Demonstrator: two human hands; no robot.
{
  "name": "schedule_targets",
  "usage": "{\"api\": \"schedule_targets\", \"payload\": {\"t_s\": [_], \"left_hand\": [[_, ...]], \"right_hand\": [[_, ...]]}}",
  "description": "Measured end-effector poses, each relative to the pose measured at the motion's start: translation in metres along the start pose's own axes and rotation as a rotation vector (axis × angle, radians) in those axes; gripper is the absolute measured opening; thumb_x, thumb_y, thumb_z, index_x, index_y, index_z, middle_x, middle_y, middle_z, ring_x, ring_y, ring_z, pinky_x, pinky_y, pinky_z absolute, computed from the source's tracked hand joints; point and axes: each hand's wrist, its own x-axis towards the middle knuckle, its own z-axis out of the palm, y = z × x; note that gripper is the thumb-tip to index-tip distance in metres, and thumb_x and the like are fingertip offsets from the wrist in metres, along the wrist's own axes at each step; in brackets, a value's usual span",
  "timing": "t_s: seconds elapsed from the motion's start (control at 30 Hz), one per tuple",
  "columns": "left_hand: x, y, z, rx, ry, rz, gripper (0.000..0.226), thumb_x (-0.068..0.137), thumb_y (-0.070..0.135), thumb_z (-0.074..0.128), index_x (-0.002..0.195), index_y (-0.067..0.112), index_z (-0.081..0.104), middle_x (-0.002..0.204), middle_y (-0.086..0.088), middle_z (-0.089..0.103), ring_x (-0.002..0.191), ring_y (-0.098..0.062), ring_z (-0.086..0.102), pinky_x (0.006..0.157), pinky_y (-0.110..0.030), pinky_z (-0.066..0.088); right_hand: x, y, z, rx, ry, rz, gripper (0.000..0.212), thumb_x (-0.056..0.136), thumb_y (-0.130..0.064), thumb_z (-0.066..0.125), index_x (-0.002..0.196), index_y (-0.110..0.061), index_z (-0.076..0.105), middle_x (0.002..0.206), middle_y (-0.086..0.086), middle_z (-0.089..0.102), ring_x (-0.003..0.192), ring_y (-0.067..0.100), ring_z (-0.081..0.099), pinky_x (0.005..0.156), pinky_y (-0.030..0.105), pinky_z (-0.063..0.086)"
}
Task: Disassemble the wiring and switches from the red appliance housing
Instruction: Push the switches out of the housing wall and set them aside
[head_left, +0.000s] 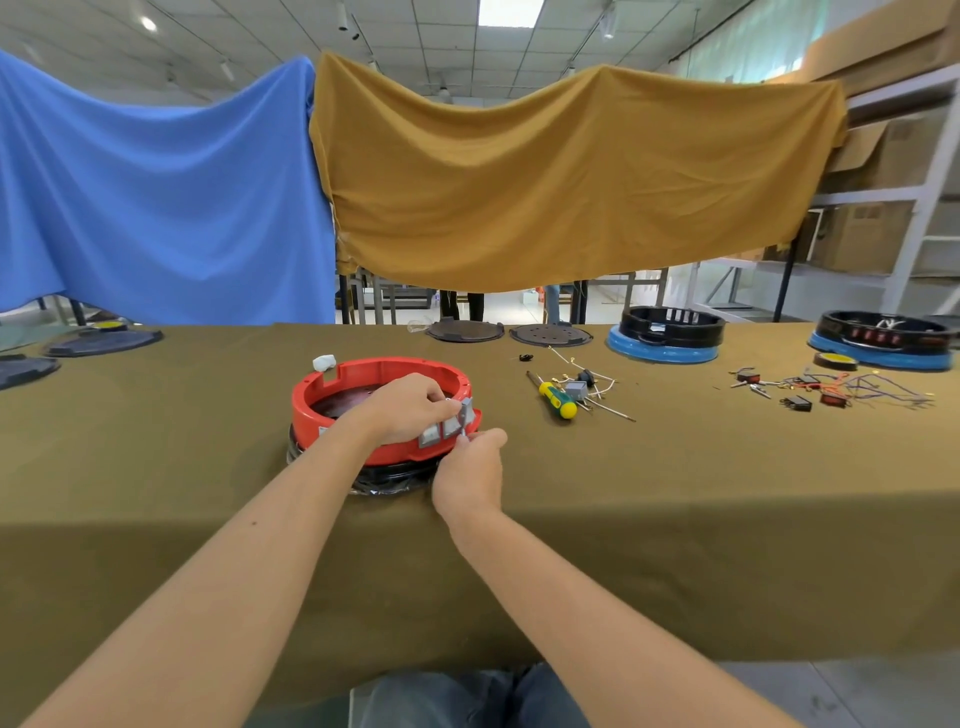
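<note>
Gripping the grey switch (466, 410) on the red housing (384, 387), both hands were closed. My left hand (410, 408) pinched it from inside the rim, my right hand (470, 467) from outside, just below.

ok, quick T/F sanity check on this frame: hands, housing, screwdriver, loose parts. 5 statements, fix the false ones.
1. Both hands are at the front rim of the red housing. True: the left hand lies over the rim and the right hand is at the grey switches.
2. The right hand holds the screwdriver. False: the screwdriver lies on the table, right of the housing.
3. The housing sits directly on the cloth. False: it rests on a black base.
4. Loose wires lie far right on the table. True.
5. The two other housings at the back are also red. False: the black and blue housings stand there.
</note>
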Motion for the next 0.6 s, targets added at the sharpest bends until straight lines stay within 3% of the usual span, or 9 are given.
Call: {"api": "schedule_targets", "payload": {"t_s": [0.2,0.27,0.33,0.4,0.47,0.53,0.6], "left_hand": [[-0.001,-0.001,0.0,-0.003,-0.011,0.008,0.035,0.1,0.041,0.05,0.09,0.011,0.063,0.085,-0.009,0.052,0.077,-0.02,0.046,0.066,-0.031,0.035],[0.0,-0.001,0.001,-0.01,-0.001,0.001,0.041,0.1,0.041,0.05,0.09,0.005,0.066,0.083,-0.009,0.053,0.075,-0.02,0.046,0.066,-0.031,0.034],[0.0,-0.001,0.001,-0.012,0.01,-0.009,0.047,0.1,0.041,0.05,0.098,-0.003,0.067,0.084,-0.009,0.056,0.075,-0.019,0.047,0.067,-0.032,0.036],[0.0,0.0,0.002,-0.005,0.014,-0.012,0.044,0.1,0.04,0.051,0.1,-0.001,0.068,0.085,-0.008,0.058,0.075,-0.017,0.048,0.068,-0.033,0.036],[0.0,0.0,0.002,-0.005,0.016,-0.014,0.042,0.1,0.039,0.052,0.1,0.0,0.069,0.085,-0.008,0.058,0.076,-0.017,0.048,0.068,-0.032,0.036],[-0.001,0.0,0.002,-0.009,0.022,-0.011,0.042,0.1,0.038,0.052,0.1,-0.002,0.068,0.084,-0.009,0.057,0.075,-0.017,0.047,0.067,-0.032,0.035],[-0.001,0.0,0.002,-0.01,0.024,-0.007,0.043,0.1,0.038,0.052,0.098,-0.002,0.069,0.082,-0.009,0.057,0.073,-0.017,0.046,0.066,-0.032,0.035]], "right_hand": [[0.021,-0.001,-0.027,-0.04,-0.142,0.101,0.009,0.106,-0.022,0.041,0.102,-0.015,0.045,0.087,0.002,0.049,0.071,0.015,0.043,0.075,0.036,0.044],[0.023,-0.003,-0.027,-0.025,-0.125,0.112,0.009,0.106,-0.02,0.041,0.098,-0.016,0.044,0.088,0.002,0.049,0.071,0.016,0.044,0.069,0.033,0.042],[0.018,-0.004,-0.018,0.068,-0.083,0.136,0.01,0.106,-0.019,0.039,0.096,-0.015,0.041,0.093,0.005,0.052,0.077,0.02,0.049,0.068,0.034,0.044],[0.009,-0.003,-0.002,0.127,0.003,0.155,0.008,0.106,-0.017,0.036,0.1,-0.012,0.038,0.103,0.008,0.053,0.091,0.027,0.055,0.079,0.039,0.049],[0.0,-0.005,0.015,0.24,0.104,0.184,0.008,0.105,-0.013,0.031,0.099,-0.012,0.036,0.109,0.007,0.053,0.098,0.026,0.054,0.082,0.036,0.046],[-0.006,-0.009,0.028,0.367,0.154,0.211,0.018,0.104,-0.013,0.026,0.093,-0.015,0.039,0.113,0.008,0.055,0.097,0.024,0.054,0.08,0.034,0.046],[-0.008,-0.012,0.035,0.398,0.216,0.215,0.024,0.104,-0.013,0.027,0.083,-0.019,0.036,0.107,0.008,0.054,0.086,0.021,0.051,0.066,0.028,0.042]]}}
